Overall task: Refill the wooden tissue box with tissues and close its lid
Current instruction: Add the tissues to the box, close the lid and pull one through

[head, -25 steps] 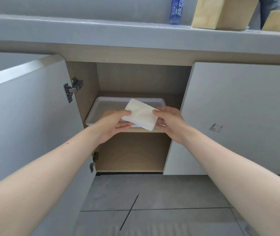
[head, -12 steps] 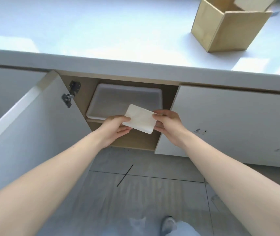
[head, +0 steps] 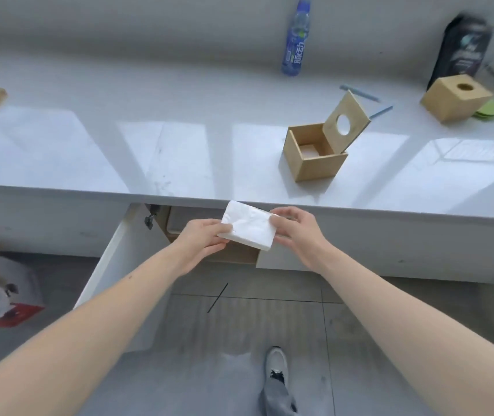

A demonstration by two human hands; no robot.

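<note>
I have the stack of tissues (head: 247, 228) up in front of the counter (head: 179, 151) edge, and my job now, as I judge it, is to carry it up and to the right to the wooden tissue box (head: 314, 156), which stands open on the counter, its inside looking empty. To do it well I should keep the stack level and squared between both hands so no sheets fan out, line it up with the opening, and lower it straight down past the walls. The lid (head: 346, 123) with its round hole stands tilted up at the far right side of the box, so I should come in from the near side and not knock it shut early. The stack looks wider than the opening, so it may need a gentle fold.

My left hand (head: 200, 243) pinches the left end of the stack, thumb on top and fingers curled beneath. My right hand (head: 295, 232) pinches the right end the same way, its fingers (head: 281, 213) bent close over the edge. Neither hand is spread; both are closed on the tissues, well apart from the box
</note>
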